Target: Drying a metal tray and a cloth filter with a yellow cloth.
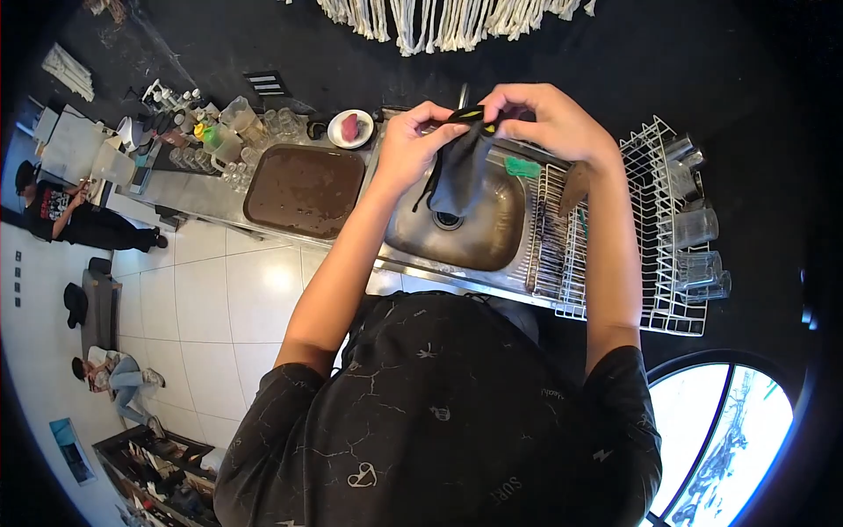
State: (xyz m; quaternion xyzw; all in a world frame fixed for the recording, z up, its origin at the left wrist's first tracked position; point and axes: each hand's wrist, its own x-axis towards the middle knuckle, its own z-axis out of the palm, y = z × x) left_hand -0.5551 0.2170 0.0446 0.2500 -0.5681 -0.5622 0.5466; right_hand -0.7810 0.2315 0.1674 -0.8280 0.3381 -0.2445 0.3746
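Observation:
A dark grey cloth item with black edging and yellow patches (458, 168) hangs over the metal sink (504, 227), stretched between my two hands. My left hand (421, 141) pinches its upper left edge between thumb and fingers. At its upper right corner, my right hand (543, 118) grips the edge beside a yellow patch. The cloth's lower end hangs near the sink drain (448, 221) in view. Behind it the faucet (463, 95) shows only in part. What the cloth is exactly, I cannot tell.
A brown tray (304, 191) lies left of the sink, near a white bowl (350, 129) and several glasses. Right of the sink are a green sponge or cloth (522, 167) and a white wire dish rack (649, 263) with glasses. Two people are farther off at left, one standing, one seated.

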